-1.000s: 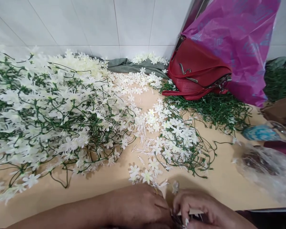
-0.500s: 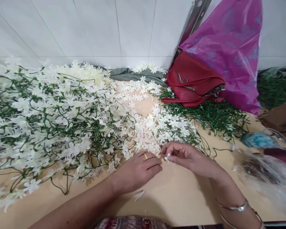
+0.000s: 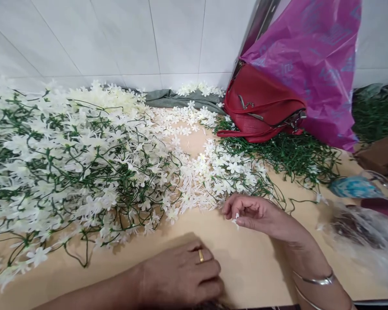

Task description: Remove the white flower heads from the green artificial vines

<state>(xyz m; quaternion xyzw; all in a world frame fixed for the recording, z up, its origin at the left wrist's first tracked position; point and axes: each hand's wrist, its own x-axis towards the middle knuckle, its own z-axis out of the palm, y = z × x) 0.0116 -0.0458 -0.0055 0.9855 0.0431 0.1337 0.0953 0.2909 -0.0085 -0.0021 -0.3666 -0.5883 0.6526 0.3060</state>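
My right hand (image 3: 258,215) hovers just over the tan table (image 3: 261,262), fingers pinched on a small white artificial flower (image 3: 235,221). It sits right beside a loose heap of white flowers on green stems (image 3: 223,172). My left hand (image 3: 184,275), with a gold ring, is curled closed at the near table edge; what is in its fingers is hidden. A large tangle of white flowers and green vines (image 3: 71,159) covers the left half of the table.
A red handbag (image 3: 261,107) lies on bare green stems (image 3: 291,155) against a purple plastic bag (image 3: 310,56) at the back right. A grey cloth (image 3: 174,99) lies along the tiled wall. Crumpled clear plastic (image 3: 362,237) and a glass object (image 3: 362,185) sit at the right edge.
My left hand has pulled back from the flower heap to the near table edge. My right hand has stayed by the heap, still pinching the small flower.
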